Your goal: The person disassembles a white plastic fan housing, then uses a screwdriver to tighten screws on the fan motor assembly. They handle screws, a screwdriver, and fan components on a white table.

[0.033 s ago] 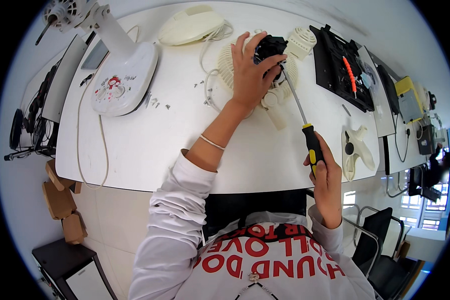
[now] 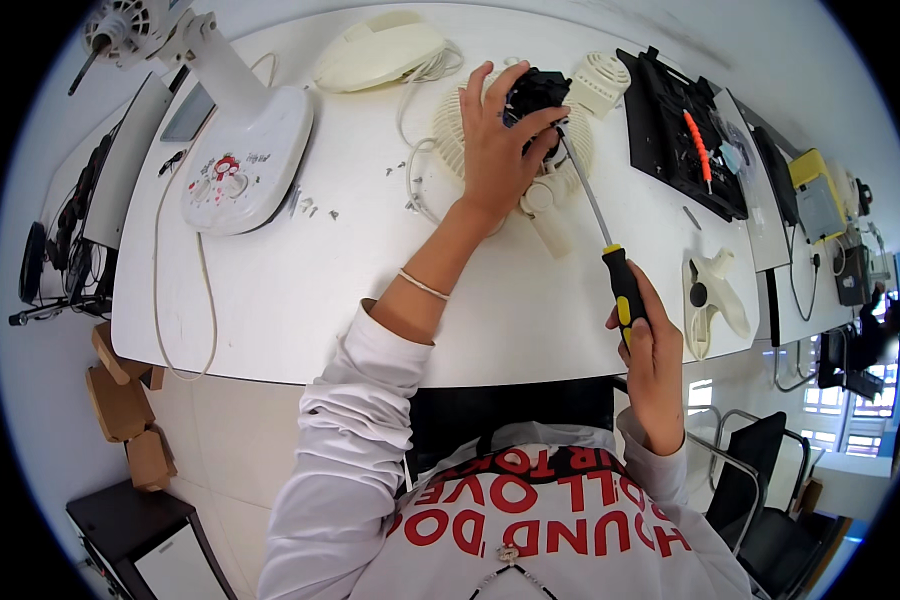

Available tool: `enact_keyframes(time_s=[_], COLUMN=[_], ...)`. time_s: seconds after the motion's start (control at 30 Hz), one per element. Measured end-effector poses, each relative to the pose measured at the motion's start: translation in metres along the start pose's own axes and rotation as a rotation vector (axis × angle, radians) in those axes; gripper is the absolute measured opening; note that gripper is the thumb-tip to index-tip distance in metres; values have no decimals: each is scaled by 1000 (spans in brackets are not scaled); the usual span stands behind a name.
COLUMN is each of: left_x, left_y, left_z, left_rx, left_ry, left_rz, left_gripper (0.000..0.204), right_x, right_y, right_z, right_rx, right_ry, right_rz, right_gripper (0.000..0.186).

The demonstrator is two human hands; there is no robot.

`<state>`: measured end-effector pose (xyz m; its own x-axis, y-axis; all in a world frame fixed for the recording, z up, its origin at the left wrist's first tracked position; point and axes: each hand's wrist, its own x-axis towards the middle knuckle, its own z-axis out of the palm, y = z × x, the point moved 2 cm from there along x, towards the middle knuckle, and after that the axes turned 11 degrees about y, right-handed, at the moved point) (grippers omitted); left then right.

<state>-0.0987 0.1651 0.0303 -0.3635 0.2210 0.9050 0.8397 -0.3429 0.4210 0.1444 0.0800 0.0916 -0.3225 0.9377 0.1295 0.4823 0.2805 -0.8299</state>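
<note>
And there's the left hand (image 2: 500, 160), fingers clasping the black motor-like part (image 2: 540, 92) over the cream grille (image 2: 453, 140) toward the far edge of the worktop (image 2: 370, 330), seemingly steadying it against the screwdriver (image 2: 623, 292); the right hand (image 2: 656, 360) has fingers around the handle, presumably for control. Tip contact? Can't tell.

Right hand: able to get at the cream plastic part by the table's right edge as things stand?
Probably yes: nothing shows between the right hand and the cream plastic part. But the hand holds a screwdriver, which likely hinders grasping.
</note>
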Motion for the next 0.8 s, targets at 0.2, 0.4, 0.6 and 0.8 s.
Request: enact_keyframes(time_s=[0.2,0.4,0.6,0.8], left_x=[1,1,1,1], left_y=[0,0,-1,-2], left_z=[1,2,4,2], left_rx=[-145,-194,-191,-171], left_ry=[-25,-34,-42,-56], left_rz=[-70,-86,-56,-62], left_gripper=[36,36,36,35], right_x=[2,1,-1,2], right_y=[-3,-4,5,-6], right_z=[-3,-3,10,-2], right_rx=[-10,-7,-161,-317], right_ry=[-15,-17,236,359], right_rz=[19,14,-303,-384], right_gripper=[52,50,52,36])
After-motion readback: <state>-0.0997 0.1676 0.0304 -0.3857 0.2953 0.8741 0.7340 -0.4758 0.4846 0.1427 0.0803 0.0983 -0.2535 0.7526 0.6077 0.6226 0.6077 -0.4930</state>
